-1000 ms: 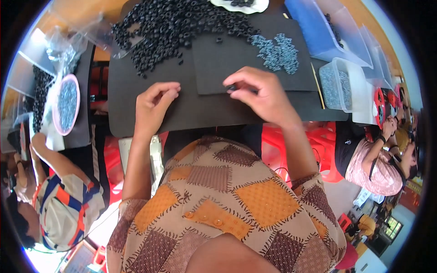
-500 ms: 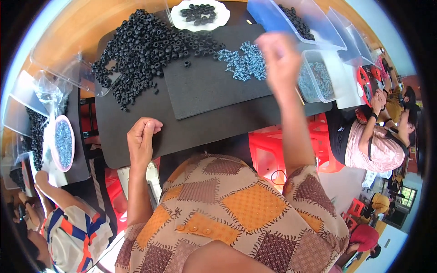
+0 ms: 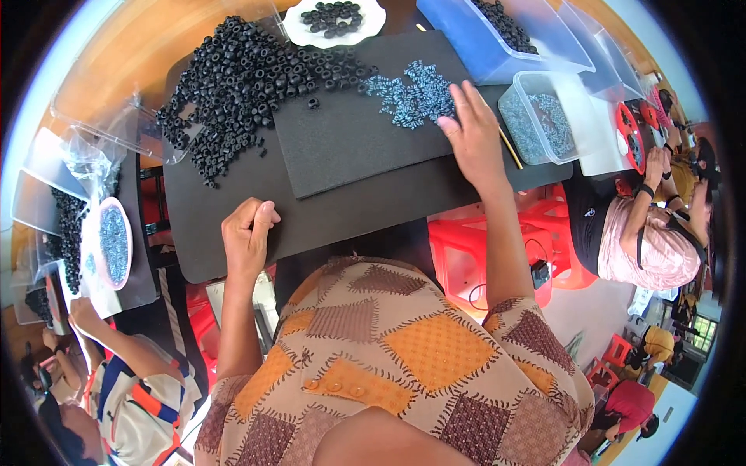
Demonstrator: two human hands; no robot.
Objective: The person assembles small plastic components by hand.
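My right hand (image 3: pixel 475 138) has its fingers stretched out and holds nothing. It rests at the right side of a loose pile of small, shiny blue-grey metal-looking pieces (image 3: pixel 412 97), its fingertips at the pile's edge. That pile lies on a dark flat mat (image 3: pixel 342 159). My left hand (image 3: pixel 247 234) is curled, thumb pressed over the fingers, above the near left part of the table; whatever may be inside it is hidden. Beyond the left hand spreads a big heap of small black ring-shaped parts (image 3: pixel 241 85); a single one (image 3: pixel 313 102) lies apart on the mat.
A white scalloped plate (image 3: pixel 295 31) with black parts stands at the back. On the right are a blue bin (image 3: pixel 466 54), a clear tub (image 3: pixel 514 128) of blue-grey pieces and a thin stick (image 3: pixel 510 147). Red stools (image 3: pixel 458 256) stand beyond the table edge. Other people sit on both sides.
My right hand, blurred and raised at the pile's far right before, has come down and nearer, and its fingers have spread. The left hand has barely moved and stays curled.
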